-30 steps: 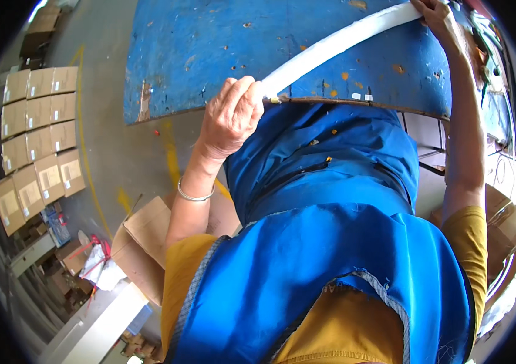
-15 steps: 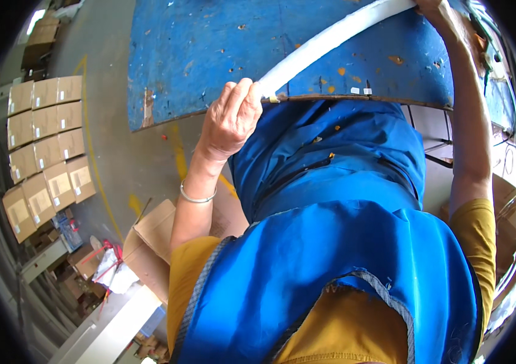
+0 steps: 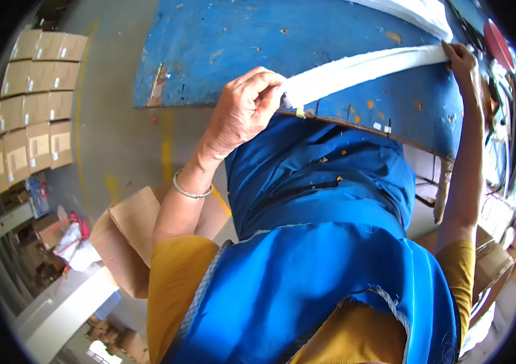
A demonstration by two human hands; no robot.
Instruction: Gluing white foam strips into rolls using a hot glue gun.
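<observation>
Head view: left hand [image 3: 242,109], right hand [image 3: 463,60] stretch white strip [image 3: 361,71].

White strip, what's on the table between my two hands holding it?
In the head view, only the white strip spans from the left hand to the right hand. Under it lies bare blue table, chipped and paint-spotted.

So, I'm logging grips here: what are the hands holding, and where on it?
A white fabric strip: left hand grips its near end, right hand its far end.
</observation>
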